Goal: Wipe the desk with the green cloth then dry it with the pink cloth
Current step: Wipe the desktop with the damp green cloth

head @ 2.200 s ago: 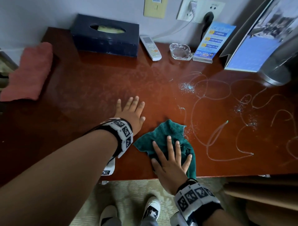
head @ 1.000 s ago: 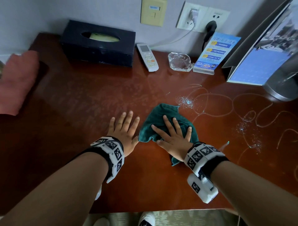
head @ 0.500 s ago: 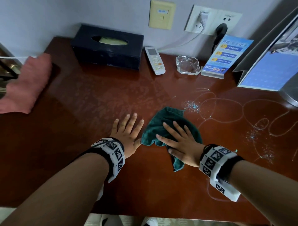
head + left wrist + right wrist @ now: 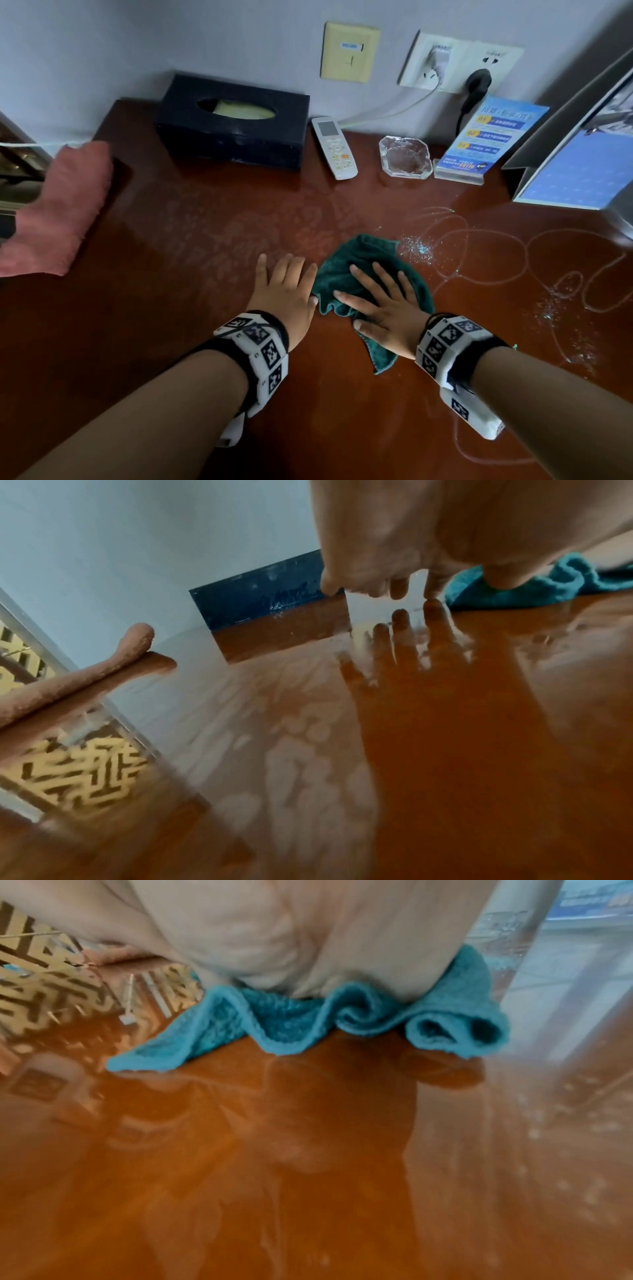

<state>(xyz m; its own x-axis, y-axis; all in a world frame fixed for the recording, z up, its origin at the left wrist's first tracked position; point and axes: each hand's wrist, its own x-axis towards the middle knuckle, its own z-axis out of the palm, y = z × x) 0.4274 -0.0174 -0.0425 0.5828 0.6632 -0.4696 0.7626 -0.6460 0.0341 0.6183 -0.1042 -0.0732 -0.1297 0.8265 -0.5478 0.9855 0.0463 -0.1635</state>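
From the head view, the right hand is pressing flat, fingers spread and straight, on the green cloth near the middle of the tabletop. The left hand is lying flat with straight fingers at the cloth's 9 o'clock, just beside it. The pink cloth is sitting at the tabletop's far 9 o'clock edge. White scribbles are showing at 3 o'clock.

In the left wrist view, the left fingers are resting extended on the glossy surface.

In the right wrist view, the palm is bearing down on the bunched cloth.
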